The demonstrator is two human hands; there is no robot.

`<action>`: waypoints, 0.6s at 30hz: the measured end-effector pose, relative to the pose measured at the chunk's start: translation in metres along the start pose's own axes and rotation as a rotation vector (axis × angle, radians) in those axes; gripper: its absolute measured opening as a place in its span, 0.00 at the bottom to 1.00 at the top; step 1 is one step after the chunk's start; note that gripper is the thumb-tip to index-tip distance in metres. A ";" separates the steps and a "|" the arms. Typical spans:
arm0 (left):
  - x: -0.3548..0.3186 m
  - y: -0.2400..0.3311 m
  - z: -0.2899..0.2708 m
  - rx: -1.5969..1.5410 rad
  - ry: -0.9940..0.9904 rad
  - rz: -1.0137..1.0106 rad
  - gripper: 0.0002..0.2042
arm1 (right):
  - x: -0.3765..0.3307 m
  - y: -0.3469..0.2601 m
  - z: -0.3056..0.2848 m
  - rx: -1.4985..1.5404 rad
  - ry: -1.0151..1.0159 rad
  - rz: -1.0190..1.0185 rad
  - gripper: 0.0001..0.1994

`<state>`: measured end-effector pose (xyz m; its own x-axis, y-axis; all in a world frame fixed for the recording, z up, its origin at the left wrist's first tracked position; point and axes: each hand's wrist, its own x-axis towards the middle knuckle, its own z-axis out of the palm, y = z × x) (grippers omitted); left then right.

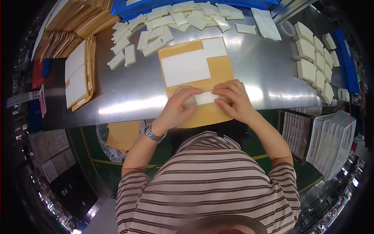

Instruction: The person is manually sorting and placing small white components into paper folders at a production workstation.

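Observation:
A brown paper envelope (220, 76) with white rectangular labels (185, 69) on its face lies on the metal table in front of me, its near end reaching past the table edge. On its lower part is a small white rectangular piece (205, 98); whether it is a label or a thin packet I cannot tell. My left hand (181, 103) grips the left end of this piece with fingers and thumb bent. From the other side, my right hand (233, 99) grips its right end, thumb on the near edge and fingers along the far edge. The fingertips partly cover it.
Several white packets (157, 31) lie heaped at the back beside a blue bin (140, 9). Brown envelopes stand stacked (80, 19) at the far left, with labelled ones (76, 76) nearer. White blocks (306, 50) stand in rows at right. White plastic baskets (331, 140) are below right.

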<state>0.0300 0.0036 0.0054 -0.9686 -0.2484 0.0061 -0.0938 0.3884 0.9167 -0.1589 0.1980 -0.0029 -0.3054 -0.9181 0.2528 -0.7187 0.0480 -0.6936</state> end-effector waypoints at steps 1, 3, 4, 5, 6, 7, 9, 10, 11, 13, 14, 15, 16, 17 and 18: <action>0.000 -0.001 0.001 0.000 0.001 0.000 0.22 | 0.000 0.000 0.000 -0.001 0.001 -0.004 0.14; 0.001 -0.003 0.002 0.032 0.009 0.073 0.21 | 0.001 0.001 0.001 -0.002 0.000 -0.010 0.14; 0.002 -0.004 0.002 0.033 0.012 0.072 0.21 | 0.002 0.001 0.000 -0.005 -0.002 -0.006 0.14; 0.002 -0.005 0.003 0.092 -0.008 0.116 0.21 | 0.002 0.001 0.001 -0.007 -0.003 -0.002 0.14; 0.003 -0.003 0.003 0.157 -0.028 0.169 0.22 | 0.002 0.000 -0.001 -0.012 0.003 -0.009 0.14; 0.003 -0.001 0.002 0.163 -0.025 0.177 0.22 | 0.002 -0.001 -0.001 -0.029 -0.001 -0.031 0.13; 0.002 0.003 0.001 0.236 -0.056 0.173 0.21 | 0.006 0.001 -0.005 -0.050 -0.004 -0.059 0.13; 0.002 0.002 0.001 0.239 -0.051 0.177 0.21 | 0.011 0.002 -0.008 -0.035 -0.047 -0.065 0.13; 0.003 0.000 0.001 0.268 -0.046 0.188 0.20 | 0.016 0.003 -0.011 -0.020 -0.089 -0.072 0.12; 0.002 -0.001 0.003 0.297 -0.043 0.202 0.19 | 0.030 0.012 -0.011 -0.013 -0.103 -0.119 0.14; 0.002 -0.001 0.002 0.278 -0.041 0.205 0.19 | 0.040 0.017 -0.011 -0.003 -0.118 -0.165 0.16; 0.002 -0.002 0.002 0.260 -0.038 0.207 0.19 | 0.051 0.017 -0.007 -0.004 -0.115 -0.171 0.16; 0.001 -0.003 0.003 0.265 -0.033 0.209 0.19 | 0.066 0.014 0.001 -0.001 -0.061 -0.192 0.16; 0.001 -0.005 0.005 0.267 -0.032 0.216 0.18 | 0.077 0.013 0.007 0.003 -0.006 -0.215 0.17; 0.000 -0.007 0.006 0.271 -0.027 0.222 0.18 | 0.086 0.014 0.011 0.004 -0.005 -0.226 0.17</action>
<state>0.0289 0.0060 -0.0029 -0.9777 -0.1088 0.1796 0.0660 0.6527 0.7547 -0.1885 0.1159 0.0018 -0.1333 -0.9074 0.3986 -0.7662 -0.1608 -0.6222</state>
